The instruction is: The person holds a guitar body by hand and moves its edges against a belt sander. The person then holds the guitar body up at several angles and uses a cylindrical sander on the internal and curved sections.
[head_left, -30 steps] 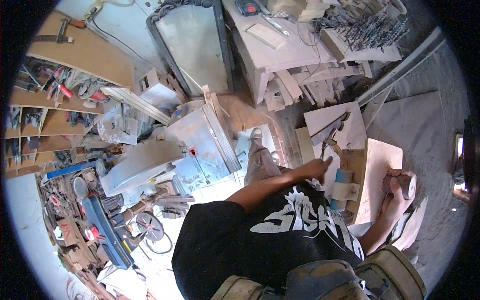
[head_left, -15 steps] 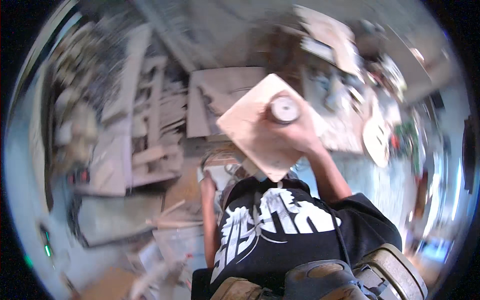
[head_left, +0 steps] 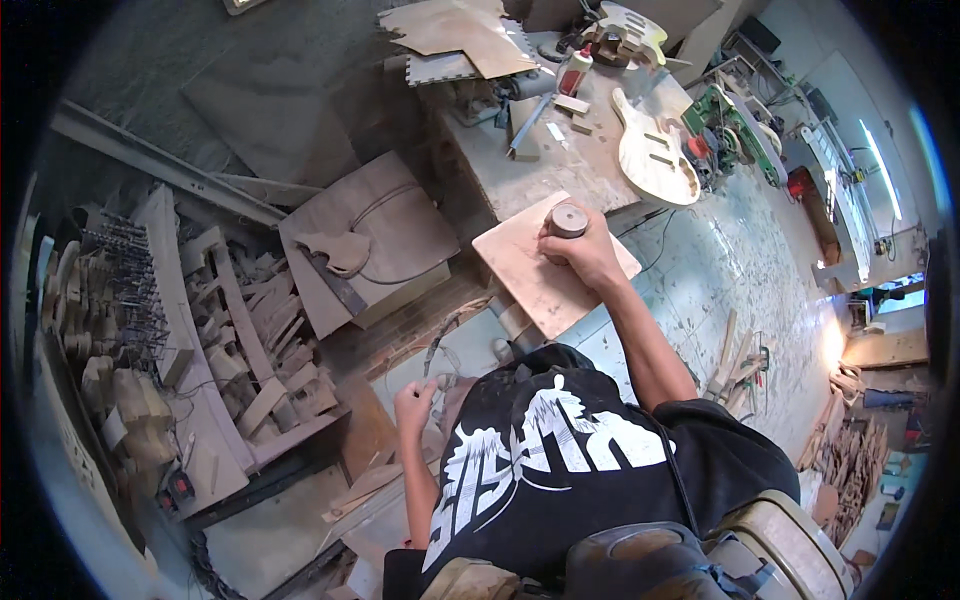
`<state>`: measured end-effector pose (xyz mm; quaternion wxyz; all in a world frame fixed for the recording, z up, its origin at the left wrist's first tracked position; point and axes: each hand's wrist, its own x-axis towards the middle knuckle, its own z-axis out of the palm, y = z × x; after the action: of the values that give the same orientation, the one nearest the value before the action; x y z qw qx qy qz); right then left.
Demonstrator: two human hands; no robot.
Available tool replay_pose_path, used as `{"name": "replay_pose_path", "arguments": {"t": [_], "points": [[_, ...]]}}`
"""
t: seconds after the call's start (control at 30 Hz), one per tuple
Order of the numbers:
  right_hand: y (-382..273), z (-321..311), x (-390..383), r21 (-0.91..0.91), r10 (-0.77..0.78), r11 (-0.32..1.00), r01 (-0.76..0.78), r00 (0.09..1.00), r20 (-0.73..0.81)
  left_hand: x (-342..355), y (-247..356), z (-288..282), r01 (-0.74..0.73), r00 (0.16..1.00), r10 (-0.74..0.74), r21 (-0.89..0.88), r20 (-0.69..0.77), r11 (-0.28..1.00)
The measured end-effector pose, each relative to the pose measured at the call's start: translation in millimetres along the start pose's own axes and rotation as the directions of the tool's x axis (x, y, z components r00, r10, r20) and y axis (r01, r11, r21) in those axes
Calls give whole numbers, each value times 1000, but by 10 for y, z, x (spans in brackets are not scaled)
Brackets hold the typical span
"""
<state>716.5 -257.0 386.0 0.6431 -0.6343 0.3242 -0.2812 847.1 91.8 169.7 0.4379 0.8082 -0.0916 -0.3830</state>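
Note:
My right hand (head_left: 592,252) is wrapped round a short, grey-brown cylinder (head_left: 569,220) with a flat, round top. It is over a pale, square wooden board (head_left: 545,290), which looks like a stool seat. Whether the cylinder touches the board is hidden by the hand. My left hand (head_left: 414,404) is closed at my left side, below a dark curved cord (head_left: 436,345). What its fingers hold, if anything, does not show.
Ahead stands a dusty workbench (head_left: 490,165) with a pale guitar body (head_left: 655,160), a glue bottle (head_left: 574,70) and small wood blocks. A low wooden box (head_left: 400,225) bears a brown cutout (head_left: 340,250). Wood offcuts (head_left: 265,330) fill a rack at left.
My view has turned to the right and grown sharp, so the bench and guitar body show plainly. My right hand still holds the cylinder over the board; my left hand remains low at my side.

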Motion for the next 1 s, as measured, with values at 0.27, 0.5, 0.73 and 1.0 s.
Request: {"name": "replay_pose_path", "arguments": {"t": [0.27,0.5,0.73,1.0], "points": [[317,-1037,770,107,4,994,1,999,-48,-75,66,674,-174,983,183,202,-27,964],[1094,-1728,1670,-8,-114,993,114,993,12,-522,587,1308,-89,988,122,289,-98,953],[1366,-2095,2275,151,14,988,-19,999,31,-641,984,1983,-86,989,120,321,-89,943],[1298,-2470,2668,-71,-12,997,27,980,199,-505,1034,2334,-99,995,94,325,29,941]]}}
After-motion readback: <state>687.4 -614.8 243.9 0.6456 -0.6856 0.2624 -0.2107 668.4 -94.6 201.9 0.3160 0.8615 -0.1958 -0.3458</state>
